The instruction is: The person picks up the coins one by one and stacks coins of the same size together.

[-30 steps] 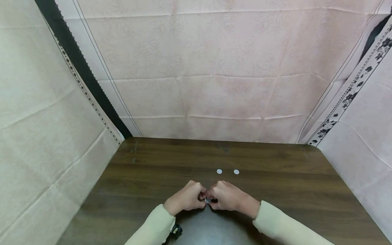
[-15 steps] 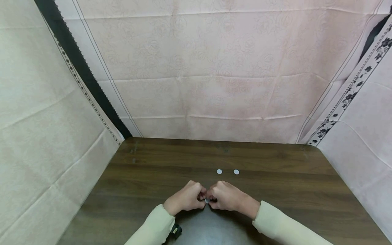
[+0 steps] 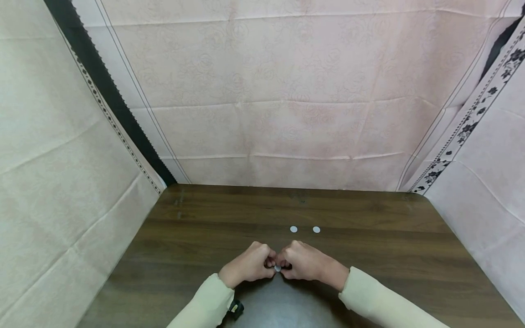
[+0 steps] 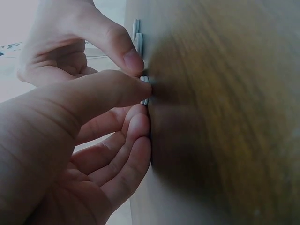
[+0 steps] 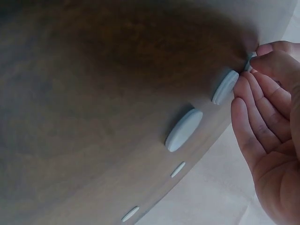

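Observation:
In the head view my left hand [image 3: 250, 263] and my right hand [image 3: 307, 262] meet low over the table with curled fingers. Between their fingertips is a small, round, white disc [image 3: 277, 269], which both hands pinch at its edges. The left wrist view shows the left thumb [image 4: 115, 91] over part of this disc [image 4: 144, 80], with the other fingers below. The right thumb [image 5: 274, 65] overlaps it in the right wrist view. Two thicker-looking pale discs lie close to the right hand there, a nearer disc [image 5: 183, 130] and another disc [image 5: 225, 87].
Farther back on the brown wooden table [image 3: 205, 237] lie two white discs, a left disc [image 3: 293, 229] and a right disc [image 3: 316, 229]. Pale patterned cloth [image 3: 287, 91] hangs behind the table and along both sides. A dark round-edged grey surface [image 3: 283, 305] sits at the front.

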Action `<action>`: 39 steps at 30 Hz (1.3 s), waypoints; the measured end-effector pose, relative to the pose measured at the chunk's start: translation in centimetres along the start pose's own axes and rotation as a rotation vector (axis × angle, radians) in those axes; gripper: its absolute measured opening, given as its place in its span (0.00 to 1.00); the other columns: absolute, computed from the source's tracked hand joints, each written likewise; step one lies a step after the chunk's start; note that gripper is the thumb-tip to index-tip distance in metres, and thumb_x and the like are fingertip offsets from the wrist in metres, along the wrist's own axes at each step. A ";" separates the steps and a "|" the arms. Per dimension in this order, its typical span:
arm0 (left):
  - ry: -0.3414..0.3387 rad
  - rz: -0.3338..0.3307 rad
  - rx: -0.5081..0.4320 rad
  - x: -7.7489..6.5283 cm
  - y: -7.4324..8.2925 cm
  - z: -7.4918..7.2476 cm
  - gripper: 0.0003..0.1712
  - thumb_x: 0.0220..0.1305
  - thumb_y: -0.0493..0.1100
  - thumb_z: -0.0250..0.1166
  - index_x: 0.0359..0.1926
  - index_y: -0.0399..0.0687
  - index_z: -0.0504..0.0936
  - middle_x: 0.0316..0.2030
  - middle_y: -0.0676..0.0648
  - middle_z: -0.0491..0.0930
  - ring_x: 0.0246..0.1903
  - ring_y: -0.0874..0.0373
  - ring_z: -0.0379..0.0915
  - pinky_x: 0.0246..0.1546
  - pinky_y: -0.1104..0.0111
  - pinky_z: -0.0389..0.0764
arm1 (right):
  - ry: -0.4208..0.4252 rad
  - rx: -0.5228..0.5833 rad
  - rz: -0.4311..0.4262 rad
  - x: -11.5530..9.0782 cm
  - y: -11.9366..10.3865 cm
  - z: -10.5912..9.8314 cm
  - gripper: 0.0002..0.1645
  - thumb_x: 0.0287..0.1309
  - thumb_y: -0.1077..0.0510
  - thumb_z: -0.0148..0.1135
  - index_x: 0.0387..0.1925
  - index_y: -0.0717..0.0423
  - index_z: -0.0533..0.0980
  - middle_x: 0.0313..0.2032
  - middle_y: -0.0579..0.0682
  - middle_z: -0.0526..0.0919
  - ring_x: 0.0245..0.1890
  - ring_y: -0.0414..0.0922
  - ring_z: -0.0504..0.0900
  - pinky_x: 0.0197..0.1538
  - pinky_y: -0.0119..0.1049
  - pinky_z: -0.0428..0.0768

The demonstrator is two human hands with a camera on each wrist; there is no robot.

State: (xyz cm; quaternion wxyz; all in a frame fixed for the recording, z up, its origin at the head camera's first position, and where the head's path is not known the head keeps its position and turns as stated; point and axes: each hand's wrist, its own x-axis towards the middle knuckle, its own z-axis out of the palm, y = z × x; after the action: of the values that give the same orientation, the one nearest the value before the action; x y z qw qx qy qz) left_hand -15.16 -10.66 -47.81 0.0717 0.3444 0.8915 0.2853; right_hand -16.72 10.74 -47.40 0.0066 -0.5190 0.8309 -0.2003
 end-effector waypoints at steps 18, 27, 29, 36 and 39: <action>-0.011 -0.026 -0.058 0.1 -0.1 0.1 0.03 0.61 0.33 0.74 0.33 0.44 0.90 0.29 0.55 0.87 0.30 0.68 0.81 0.34 0.81 0.78 | -0.107 0.009 0.133 -0.4 1.2 -3.0 0.07 0.60 0.64 0.73 0.41 0.59 0.89 0.36 0.48 0.92 0.36 0.32 0.89 0.38 0.20 0.82; -0.005 -0.033 -0.059 0.0 -0.3 0.1 0.03 0.60 0.33 0.74 0.35 0.43 0.90 0.29 0.53 0.87 0.30 0.71 0.78 0.35 0.81 0.78 | -0.103 -0.040 0.138 0.0 3.1 -4.4 0.09 0.58 0.63 0.74 0.42 0.60 0.88 0.36 0.50 0.92 0.35 0.35 0.88 0.38 0.25 0.85; -0.005 -0.036 -0.056 0.0 -0.3 0.1 0.03 0.60 0.33 0.74 0.35 0.43 0.90 0.29 0.54 0.87 0.30 0.71 0.78 0.35 0.81 0.78 | -0.109 -0.051 0.152 0.1 3.5 -4.7 0.09 0.59 0.62 0.74 0.42 0.60 0.88 0.37 0.50 0.92 0.36 0.36 0.89 0.39 0.26 0.85; -0.010 -0.038 -0.062 0.0 -0.2 0.1 0.02 0.61 0.33 0.74 0.36 0.42 0.89 0.29 0.54 0.86 0.30 0.71 0.78 0.35 0.81 0.78 | -0.105 -0.066 0.213 0.8 4.7 -5.8 0.12 0.58 0.63 0.76 0.44 0.63 0.87 0.40 0.53 0.91 0.39 0.42 0.89 0.42 0.31 0.87; -0.013 -0.042 -0.067 0.0 -0.2 0.1 0.02 0.61 0.33 0.74 0.36 0.42 0.89 0.29 0.54 0.86 0.30 0.71 0.78 0.35 0.81 0.78 | -0.100 -0.071 0.229 1.1 5.2 -6.1 0.13 0.58 0.63 0.76 0.45 0.64 0.87 0.41 0.55 0.91 0.40 0.45 0.90 0.42 0.32 0.87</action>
State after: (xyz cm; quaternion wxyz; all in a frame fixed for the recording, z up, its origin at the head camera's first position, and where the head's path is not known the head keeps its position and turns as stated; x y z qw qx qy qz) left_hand -15.28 -10.74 -48.02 0.0949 0.3247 0.8880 0.3113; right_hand -23.05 13.80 -43.38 0.0526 -0.4300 0.8900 -0.1424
